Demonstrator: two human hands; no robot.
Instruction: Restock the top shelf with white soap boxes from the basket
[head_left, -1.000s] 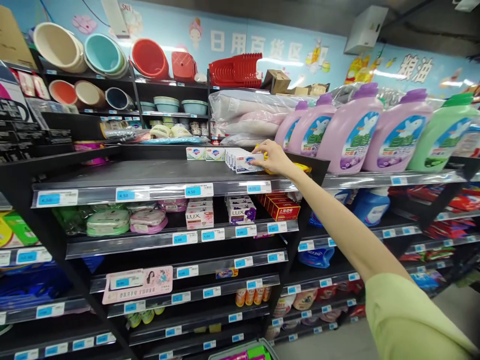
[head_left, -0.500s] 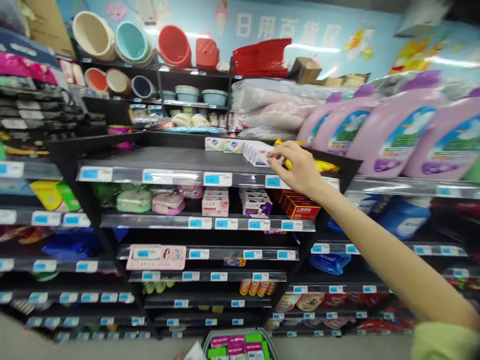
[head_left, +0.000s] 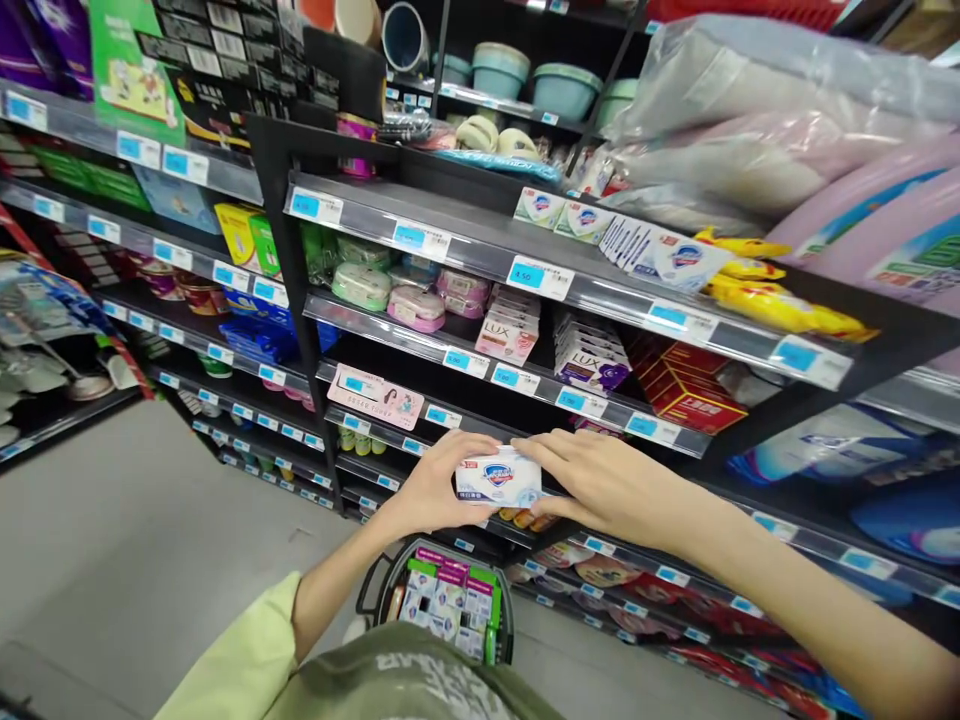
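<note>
A white boxed bar of soap [head_left: 499, 477] with a blue and red shield logo is held up in front of the shelves. My left hand [head_left: 439, 485] grips its left end, thumb below and fingers on top. At the right end, my right hand [head_left: 581, 475] holds it too, fingertips along the top edge and thumb underneath. More soap boxes [head_left: 660, 253] of the same look stand in a row on the top shelf [head_left: 450, 215]. Two soap boxes with green-tinted fronts [head_left: 559, 215] sit left of that row.
A basket [head_left: 506, 610] packed with green, purple and white boxes stands on the floor below my hands. Yellow packets [head_left: 780, 300] lie right of the soap row. Lower down are LUX boxes [head_left: 506, 335], red boxes [head_left: 694, 395] and soap dishes [head_left: 360, 285].
My right hand has come down from the soap row to in front of my body. Both hands now hold one soap box. The view has tilted down and turned left.
</note>
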